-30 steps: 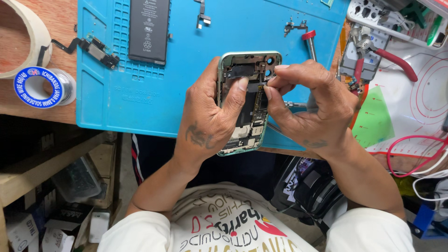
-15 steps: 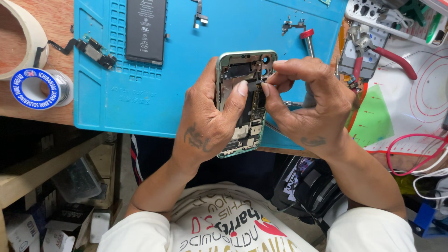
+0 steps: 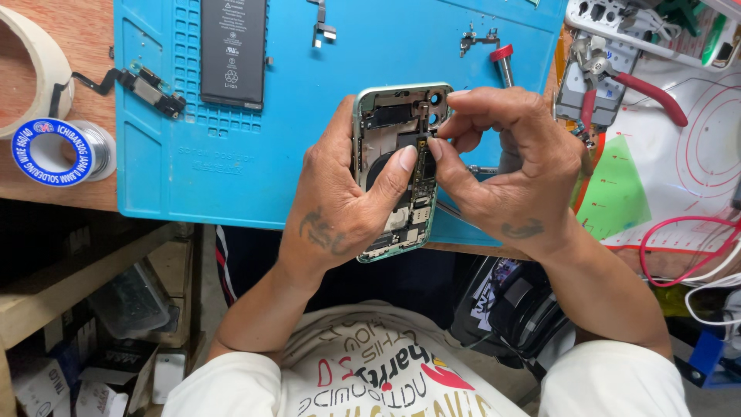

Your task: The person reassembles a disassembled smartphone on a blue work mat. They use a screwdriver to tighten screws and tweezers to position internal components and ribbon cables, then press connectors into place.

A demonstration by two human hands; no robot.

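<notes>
Head view: left hand (image 3: pixel 340 208) grips opened phone (image 3: pixel 397 166), right hand (image 3: pixel 505 166) pinching inside

The left hand (image 3: pixel 340 205) hides the opened phone's (image 3: pixel 397 139) nine-o'clock edge; the tape roll (image 3: pixel 35 62) is cut off at nine o'clock.

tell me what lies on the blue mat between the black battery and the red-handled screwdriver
In the head view, between the black battery and the red-handled screwdriver, two small loose parts lie on the blue mat.

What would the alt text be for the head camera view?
Left hand holds an opened phone over a blue work mat while the right hand pinches at its internals. A black battery lies on the mat.
</notes>
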